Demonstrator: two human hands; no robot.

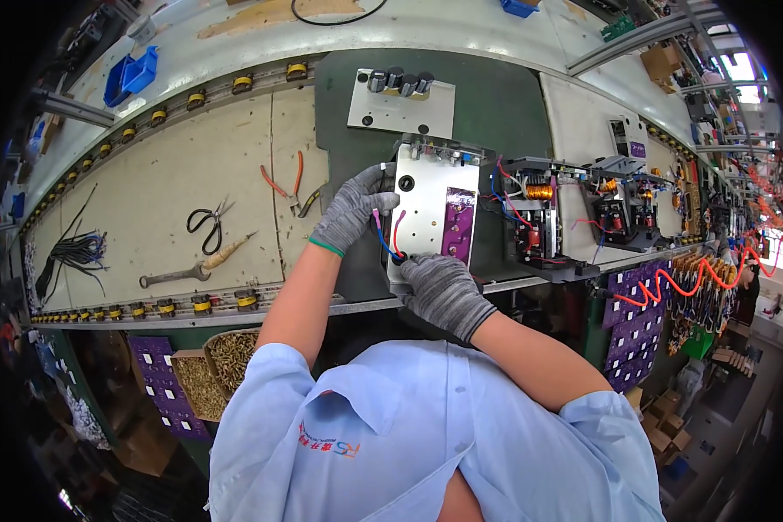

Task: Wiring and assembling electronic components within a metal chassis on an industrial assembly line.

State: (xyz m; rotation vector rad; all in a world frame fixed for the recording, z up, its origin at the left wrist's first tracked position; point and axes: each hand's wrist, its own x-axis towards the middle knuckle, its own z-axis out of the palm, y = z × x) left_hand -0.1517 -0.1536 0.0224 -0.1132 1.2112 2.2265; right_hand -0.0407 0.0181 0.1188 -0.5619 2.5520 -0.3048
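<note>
An electronic assembly with a silver metal plate [419, 204] lies in front of me on the green mat. A purple circuit board [458, 222] shows along its right side. My left hand [357, 209], in a grey knit glove, grips the plate's left edge with the thumb on top. Red and blue wires [383, 233] with purple-sleeved ends rise from a black-rimmed hole near the plate's lower edge. Beside that hole my gloved right hand [444, 291] has its fingers closed; what they pinch is hidden. Behind it lies another silver plate [400, 109] carrying black cylindrical capacitors.
Left on the bench are orange-handled pliers [285, 181], black scissors [209, 228], a wrench [176, 277], a wooden-handled pointed tool [228, 250] and a black wire bundle [74, 252]. Assemblies with copper coils [539, 191] stand right. Roller tracks [202, 304] edge the bench; a red coiled hose [670, 283] hangs right.
</note>
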